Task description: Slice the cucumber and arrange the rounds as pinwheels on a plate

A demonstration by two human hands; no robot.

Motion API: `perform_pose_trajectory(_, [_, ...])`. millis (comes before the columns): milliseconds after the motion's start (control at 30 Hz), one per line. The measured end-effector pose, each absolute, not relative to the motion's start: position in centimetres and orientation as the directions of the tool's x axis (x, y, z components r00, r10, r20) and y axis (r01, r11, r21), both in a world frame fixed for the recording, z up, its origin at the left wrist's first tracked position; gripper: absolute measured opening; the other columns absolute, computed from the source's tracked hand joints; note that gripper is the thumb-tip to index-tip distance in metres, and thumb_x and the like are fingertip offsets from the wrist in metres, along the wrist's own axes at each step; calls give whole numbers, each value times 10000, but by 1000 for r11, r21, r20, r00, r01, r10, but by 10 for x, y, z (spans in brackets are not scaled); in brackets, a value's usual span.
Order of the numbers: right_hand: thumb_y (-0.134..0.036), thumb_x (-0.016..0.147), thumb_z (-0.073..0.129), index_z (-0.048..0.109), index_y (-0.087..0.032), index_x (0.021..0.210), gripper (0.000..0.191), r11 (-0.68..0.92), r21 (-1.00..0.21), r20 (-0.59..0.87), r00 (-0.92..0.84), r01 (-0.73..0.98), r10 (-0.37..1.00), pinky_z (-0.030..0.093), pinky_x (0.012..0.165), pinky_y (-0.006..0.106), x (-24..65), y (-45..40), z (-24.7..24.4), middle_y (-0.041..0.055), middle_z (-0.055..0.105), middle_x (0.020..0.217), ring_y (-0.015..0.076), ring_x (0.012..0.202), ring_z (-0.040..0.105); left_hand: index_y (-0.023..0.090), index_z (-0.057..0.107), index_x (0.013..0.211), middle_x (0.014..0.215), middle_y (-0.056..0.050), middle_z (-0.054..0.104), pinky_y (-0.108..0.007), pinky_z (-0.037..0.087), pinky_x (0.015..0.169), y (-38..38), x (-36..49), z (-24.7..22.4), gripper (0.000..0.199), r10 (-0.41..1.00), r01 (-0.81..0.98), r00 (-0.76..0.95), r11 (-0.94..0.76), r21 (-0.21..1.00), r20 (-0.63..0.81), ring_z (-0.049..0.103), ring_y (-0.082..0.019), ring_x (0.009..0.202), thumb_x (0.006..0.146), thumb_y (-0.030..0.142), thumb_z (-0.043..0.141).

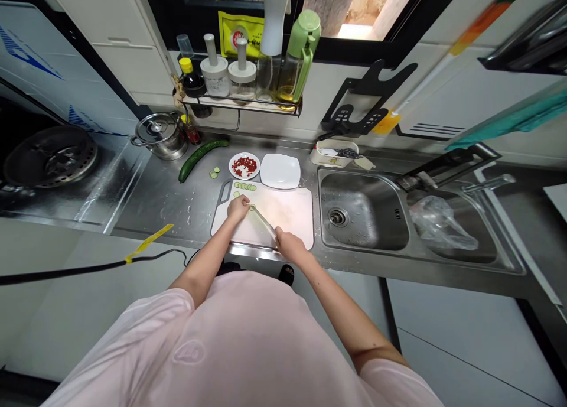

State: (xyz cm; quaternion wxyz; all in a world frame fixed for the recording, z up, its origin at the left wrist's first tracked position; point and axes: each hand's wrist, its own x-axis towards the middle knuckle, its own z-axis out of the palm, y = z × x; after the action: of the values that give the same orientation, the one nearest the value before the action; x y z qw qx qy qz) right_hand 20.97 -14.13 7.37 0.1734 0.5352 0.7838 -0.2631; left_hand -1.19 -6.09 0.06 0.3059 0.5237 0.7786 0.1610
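Note:
On the white cutting board [290, 209], my right hand [290, 244] grips the handle of a knife [264, 220], its blade slanting toward the board's upper left. My left hand [239, 208] has its fingers pinched together on a small pale-green cucumber slice [252, 207] by the knife's tip. A row of cucumber slices [245, 186] overlaps along the board's far edge, with one loose slice [236, 194] below it. Behind the board stand a white plate [280, 171] and a small dish of chopped red pieces [244, 166].
A whole cucumber [199, 158] lies left of the dish, near a lidded steel pot [162, 135]. The double sink [363, 212] is at the right, with a plastic bag [443, 224] in its far basin. A pan [51, 156] sits at far left. Bottles line the rack [243, 103].

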Motion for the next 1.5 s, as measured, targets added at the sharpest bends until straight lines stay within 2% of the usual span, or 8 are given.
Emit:
perform_pose_trajectory(367, [-225, 938, 320, 438, -190, 1107, 209, 311, -216, -569, -378, 926, 730, 343, 597, 276, 213, -139, 80, 121, 658, 963, 239, 840, 626, 251, 646, 923, 869, 9, 687, -231, 402, 661, -61, -12, 0, 187, 912, 719, -262, 402, 567, -314, 604, -147, 804, 745, 223, 599])
perform_pose_trajectory(733, [-221, 935, 332, 434, -196, 1149, 238, 301, -209, -577, -365, 931, 730, 352, 634, 279, 212, -138, 77, 123, 654, 987, 231, 855, 618, 257, 649, 909, 864, 9, 686, -238, 405, 669, -60, -12, 0, 172, 906, 712, -278, 417, 565, -318, 606, -155, 819, 743, 233, 610])
perform_pose_trajectory(1500, [-209, 922, 336, 443, -198, 1133, 236, 282, -225, -608, -360, 933, 708, 324, 603, 266, 215, -138, 82, 114, 650, 975, 218, 830, 608, 258, 645, 917, 858, 7, 683, -234, 405, 663, -59, -13, 1, 181, 911, 725, -258, 402, 559, -321, 605, -151, 804, 743, 234, 605])
